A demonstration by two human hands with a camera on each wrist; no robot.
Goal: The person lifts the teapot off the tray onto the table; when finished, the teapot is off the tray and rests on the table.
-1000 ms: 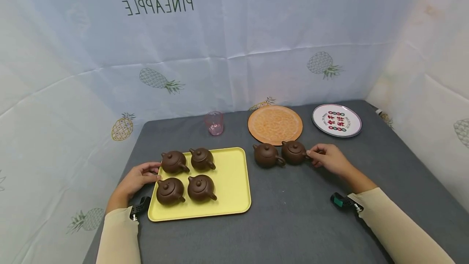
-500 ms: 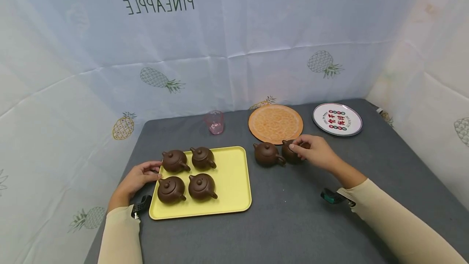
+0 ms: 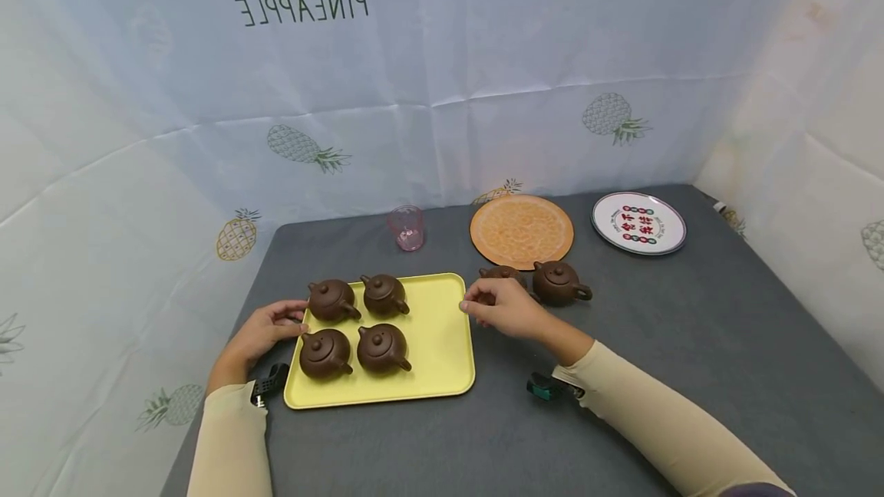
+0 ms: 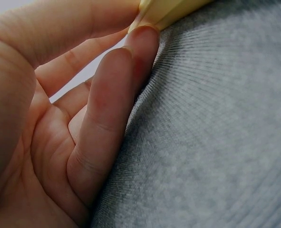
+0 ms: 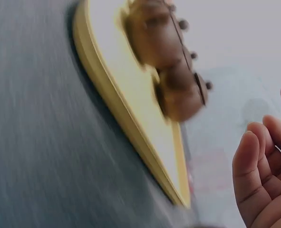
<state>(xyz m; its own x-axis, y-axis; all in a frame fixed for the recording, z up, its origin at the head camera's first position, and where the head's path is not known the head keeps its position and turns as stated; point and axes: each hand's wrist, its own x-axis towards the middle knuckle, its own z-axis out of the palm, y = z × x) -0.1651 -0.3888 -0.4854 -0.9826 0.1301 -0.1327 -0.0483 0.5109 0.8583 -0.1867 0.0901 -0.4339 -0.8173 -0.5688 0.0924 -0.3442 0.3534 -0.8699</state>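
My left hand [image 3: 258,337] pinches the left rim of a yellow tray [image 3: 442,355]; the left wrist view shows thumb and fingertips at the tray's edge. Several small dark-brown teapots [image 3: 382,348] sit on the tray's left and middle part, lids on, handles toward the right. My right hand [image 3: 509,307] hovers by the tray's right rim with loosely curled fingers and nothing in them. Beyond it, partly hidden by that hand, stands another brown teapot [image 3: 503,273]. A matching teapot [image 3: 558,284] stands just to its right on the grey table.
An orange round mat [image 3: 522,231] lies at the back of the grey table [image 3: 414,451], close behind the two loose teapots. To its right is a white plate [image 3: 638,223] with red and green print. A pink clear glass [image 3: 407,228] stands behind the tray.
My right hand has left the handle of the rightmost teapot, passed over that pot, and moved left to the tray's right rim. The teapots stay where they were. My left hand keeps its place.
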